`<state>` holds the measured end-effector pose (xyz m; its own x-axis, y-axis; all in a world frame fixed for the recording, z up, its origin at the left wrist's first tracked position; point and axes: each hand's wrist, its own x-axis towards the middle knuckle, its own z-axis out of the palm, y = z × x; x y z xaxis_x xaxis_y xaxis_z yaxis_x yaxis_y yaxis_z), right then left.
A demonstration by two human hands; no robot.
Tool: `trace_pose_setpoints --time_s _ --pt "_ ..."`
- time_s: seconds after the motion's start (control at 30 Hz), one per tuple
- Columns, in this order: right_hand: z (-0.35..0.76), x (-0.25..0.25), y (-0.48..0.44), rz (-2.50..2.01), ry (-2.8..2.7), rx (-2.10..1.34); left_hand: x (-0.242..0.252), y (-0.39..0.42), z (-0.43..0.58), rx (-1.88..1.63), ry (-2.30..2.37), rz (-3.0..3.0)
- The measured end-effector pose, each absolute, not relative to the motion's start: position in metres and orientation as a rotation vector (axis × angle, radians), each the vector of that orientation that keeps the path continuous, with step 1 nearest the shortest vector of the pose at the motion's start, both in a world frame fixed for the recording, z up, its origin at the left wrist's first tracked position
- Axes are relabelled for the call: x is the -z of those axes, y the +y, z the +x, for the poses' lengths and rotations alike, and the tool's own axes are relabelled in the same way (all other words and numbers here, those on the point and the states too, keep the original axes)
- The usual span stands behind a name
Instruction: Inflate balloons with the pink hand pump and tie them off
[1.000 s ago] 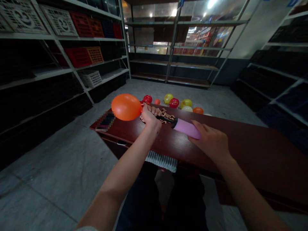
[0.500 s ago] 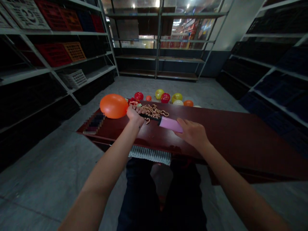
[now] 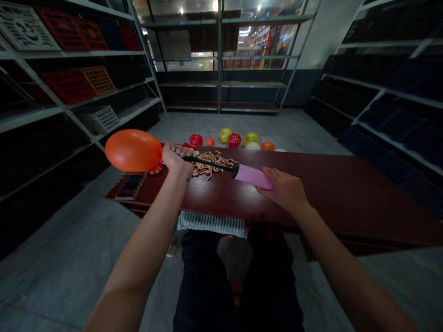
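Observation:
My left hand [image 3: 177, 158] is closed around the neck of an orange balloon [image 3: 129, 150] and the black tip of a hand pump, held above the dark red table [image 3: 339, 189]. The balloon is inflated and sticks out to the left. My right hand [image 3: 287, 191] grips the pink handle of the pump [image 3: 252, 175]; a thin black rod [image 3: 211, 164] runs from the handle to my left hand. Beneath the rod lies a heap of small flat uninflated balloons [image 3: 209, 163] on the table top.
Several inflated balloons [image 3: 238, 139], red, yellow and orange, lie on the floor behind the table. A dark flat object [image 3: 128, 186] sits at the table's left end. Metal shelving with plastic crates [image 3: 79, 78] lines the left, back and right. My legs are under the near edge.
The orange balloon has grown larger and moved left. The pump's black rod now shows longer between my hands, with the pink handle pulled farther from my left hand. The view swung a little.

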<state>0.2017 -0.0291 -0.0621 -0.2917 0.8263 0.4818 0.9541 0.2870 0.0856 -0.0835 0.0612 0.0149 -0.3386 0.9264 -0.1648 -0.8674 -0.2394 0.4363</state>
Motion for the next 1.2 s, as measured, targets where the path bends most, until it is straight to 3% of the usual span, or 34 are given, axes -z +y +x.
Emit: trace_pose_setpoints --time_s 0.37,0.67,0.9,1.2 --pt "0.159 0.041 -0.034 -1.785 -2.174 0.42 0.001 0.056 -0.01 -1.607 0.519 0.185" --pt "0.176 0.069 -0.042 -1.779 -2.315 0.263 0.034 0.083 -0.047 -1.452 0.632 0.114" --pt "0.203 0.073 -0.047 -1.604 -2.327 0.074 0.009 0.078 -0.098 -1.522 0.622 0.187" --pt "0.187 0.046 -0.042 -1.668 -2.164 0.121 -0.043 0.046 -0.089 -1.838 0.424 0.343"
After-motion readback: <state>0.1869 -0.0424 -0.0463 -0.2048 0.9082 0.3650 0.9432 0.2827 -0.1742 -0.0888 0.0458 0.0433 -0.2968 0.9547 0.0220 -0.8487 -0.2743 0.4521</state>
